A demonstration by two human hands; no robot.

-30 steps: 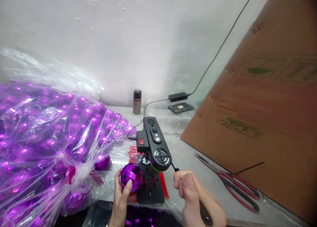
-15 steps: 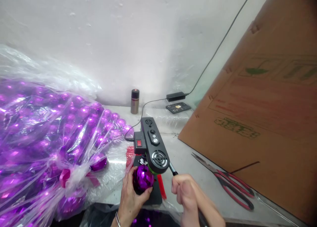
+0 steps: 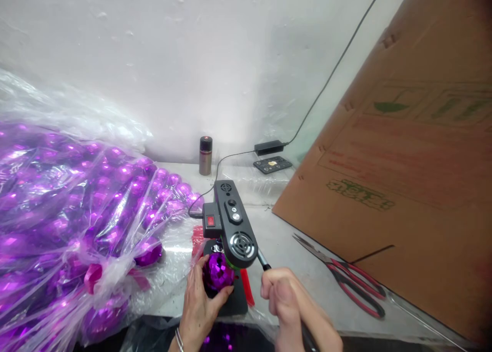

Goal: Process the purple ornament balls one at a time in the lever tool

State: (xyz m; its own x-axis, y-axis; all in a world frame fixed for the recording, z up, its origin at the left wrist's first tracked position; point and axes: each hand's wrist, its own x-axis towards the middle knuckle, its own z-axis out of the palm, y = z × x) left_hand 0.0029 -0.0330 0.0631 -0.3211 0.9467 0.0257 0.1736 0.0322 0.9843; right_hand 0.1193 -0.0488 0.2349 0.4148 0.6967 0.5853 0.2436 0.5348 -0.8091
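My left hand [image 3: 200, 298] grips a shiny purple faceted ball [image 3: 219, 271], thumb and fingers curled around its near and left sides. The ball is under the front end of a black machine [image 3: 235, 221] that has round vents, two buttons and a red switch [image 3: 210, 220]. My right hand [image 3: 286, 298] is closed around the black grip of a metal-shafted lever [image 3: 264, 260] beside the machine's right side. Below the ball shows the machine's black base [image 3: 236, 303]. The contact between ball and machine head is hidden from above.
Clear plastic bags of purple balls [image 3: 77, 208] fill the left side. Red-handled scissors [image 3: 355, 290] lie to the right, in front of a large cardboard box [image 3: 384, 152]. Behind stand a spray can [image 3: 205, 156], a phone [image 3: 272, 164] and a black power adapter [image 3: 269, 147] with cable.
The whole view has shifted slightly, so everything appears a little further left. My hands, the ball and the lever keep nearly the same places relative to the machine.
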